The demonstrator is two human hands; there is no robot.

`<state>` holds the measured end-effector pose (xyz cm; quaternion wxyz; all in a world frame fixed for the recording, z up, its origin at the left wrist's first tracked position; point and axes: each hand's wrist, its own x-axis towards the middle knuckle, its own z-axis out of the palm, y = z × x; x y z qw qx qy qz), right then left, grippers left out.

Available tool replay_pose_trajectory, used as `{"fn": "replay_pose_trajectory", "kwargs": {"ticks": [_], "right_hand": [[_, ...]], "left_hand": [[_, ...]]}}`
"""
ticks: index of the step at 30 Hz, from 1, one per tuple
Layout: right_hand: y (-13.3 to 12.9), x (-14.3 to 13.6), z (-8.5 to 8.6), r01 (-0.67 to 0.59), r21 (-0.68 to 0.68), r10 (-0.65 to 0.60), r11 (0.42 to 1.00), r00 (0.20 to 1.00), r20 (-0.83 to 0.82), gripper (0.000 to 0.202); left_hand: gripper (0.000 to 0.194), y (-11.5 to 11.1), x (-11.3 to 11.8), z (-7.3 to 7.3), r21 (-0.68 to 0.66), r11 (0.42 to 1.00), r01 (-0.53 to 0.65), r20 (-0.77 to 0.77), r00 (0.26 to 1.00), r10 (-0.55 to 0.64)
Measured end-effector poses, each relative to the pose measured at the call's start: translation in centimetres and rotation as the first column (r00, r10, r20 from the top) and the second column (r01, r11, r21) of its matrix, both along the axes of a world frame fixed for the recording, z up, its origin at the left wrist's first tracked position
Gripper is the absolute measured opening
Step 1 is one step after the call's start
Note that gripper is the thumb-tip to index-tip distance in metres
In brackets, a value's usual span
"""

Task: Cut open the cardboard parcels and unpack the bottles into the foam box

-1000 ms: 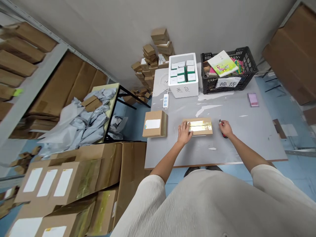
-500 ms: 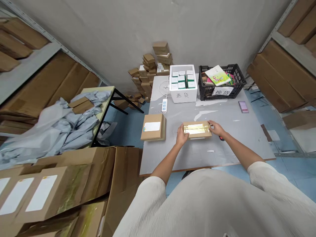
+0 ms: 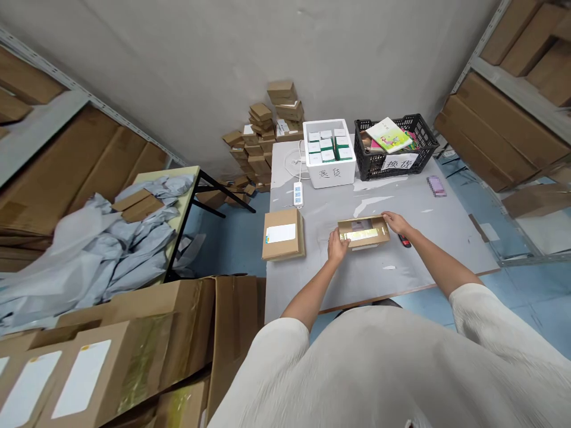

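A small cardboard box with shiny tape and a white label lies on the grey table in front of me. My left hand is closed on its left end, thumb over the front part. At the far right corner, the fingers of my right hand grip the box's edge. Its top is partly open at the far side, and a dark gap shows; what lies inside is hard to make out. Just right of the box is a red and black tool, perhaps a box cutter, partly under my right forearm.
A larger labelled carton sits at the table's left. Behind are a power strip, a white foam bin of small boxes and a black crate with books. Stacked cartons crowd the near left; grey mailers cover a side table.
The box's taped top has come open along its far side, showing a dark gap. Both hands still hold it. My view has shifted slightly.
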<state>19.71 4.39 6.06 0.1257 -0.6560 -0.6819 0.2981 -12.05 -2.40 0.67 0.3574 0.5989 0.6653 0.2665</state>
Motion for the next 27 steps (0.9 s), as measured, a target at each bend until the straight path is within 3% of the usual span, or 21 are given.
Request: {"fn": "replay_pose_trajectory", "kwargs": {"ticks": [5, 9, 11, 15, 18, 23, 27], "right_hand": [[2.7, -1.0, -0.2, 0.149, 0.028, -0.149, 0.988, 0.989, -0.009, 0.044], [4.8, -1.3, -1.0, 0.304, 0.092, -0.284, 0.948, 0.941, -0.185, 0.035], [5.4, -1.2, -1.6, 0.332, 0.125, -0.289, 0.935, 0.917, -0.275, 0.038], [5.9, -0.5, -2.6, 0.156, 0.155, -0.1, 0.975, 0.942, -0.322, 0.038], [5.6, 0.3, -3.5, 0.011, 0.05, 0.004, 0.999, 0.96, -0.279, 0.045], [4.6, 1.0, -4.7, -0.019, -0.162, -0.016, 0.987, 0.977, -0.215, 0.056], [4.4, 1.0, -4.8, -0.037, -0.187, -0.008, 0.982, 0.973, -0.231, 0.06]], "left_hand": [[0.062, -0.2, 0.0, 0.1, 0.017, 1.0, 0.016, -0.017, 1.0, -0.015], [0.052, -0.3, -0.1, 0.3, 0.03, 0.999, 0.039, -0.022, 0.999, -0.038], [0.048, -0.4, -0.2, 0.4, 0.032, 0.999, 0.037, -0.025, 0.999, -0.036], [0.042, -0.3, -0.3, 0.6, 0.038, 0.999, 0.019, -0.036, 0.999, -0.018], [0.039, -0.2, -0.4, 0.7, 0.04, 0.999, 0.016, -0.045, 0.999, -0.014], [0.035, 0.2, -0.6, 1.1, 0.024, 0.999, 0.024, -0.046, 0.999, -0.023], [0.016, 0.3, -0.8, 2.0, 0.087, 0.996, -0.018, -0.058, 0.998, 0.023]]}}
